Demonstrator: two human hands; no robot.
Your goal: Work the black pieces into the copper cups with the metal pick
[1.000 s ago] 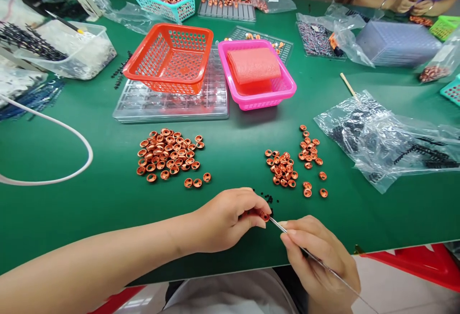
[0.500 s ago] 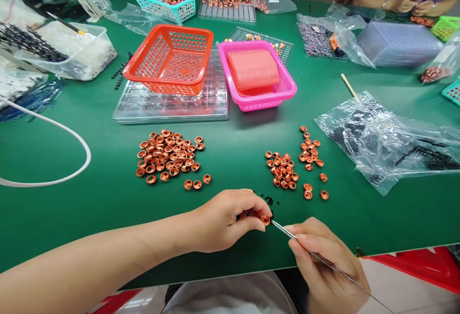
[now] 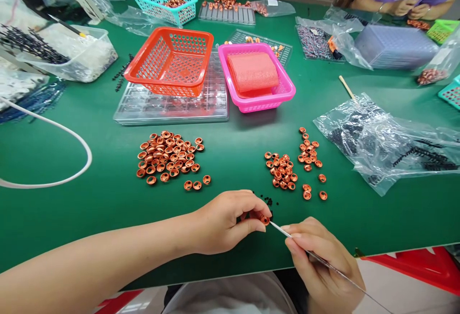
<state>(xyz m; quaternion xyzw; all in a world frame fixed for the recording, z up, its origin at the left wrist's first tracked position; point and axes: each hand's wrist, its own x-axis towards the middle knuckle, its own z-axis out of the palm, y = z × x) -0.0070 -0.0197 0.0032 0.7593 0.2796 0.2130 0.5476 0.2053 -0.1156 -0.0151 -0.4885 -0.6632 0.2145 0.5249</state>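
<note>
Between thumb and fingers, my left hand [image 3: 230,220] pinches a small copper-coloured cup [image 3: 265,219] with holes in it. My right hand [image 3: 323,259] grips thin metal tweezers [image 3: 282,229], their tips at the right edge of that cup. Tiny black pieces [image 3: 268,201] lie on the table just beyond my left fingers. A large pile of copper cups [image 3: 168,153] sits to the left, and a smaller pile of similar cups [image 3: 282,173] is to the right. What my curled left fingers cover cannot be seen.
Past the piles, a red basket [image 3: 172,60] rests on clear plastic trays [image 3: 125,108], beside a pink basket [image 3: 258,106] holding pink foam. A plastic bag of black parts [image 3: 381,132] lies at right. A white cable [image 3: 81,144] loops at left. Two other people sit across the table.
The tweezers' tips have shifted slightly left to the cup's edge, and their two prongs now look closer together. My left hand keeps its pinch on the cup.
</note>
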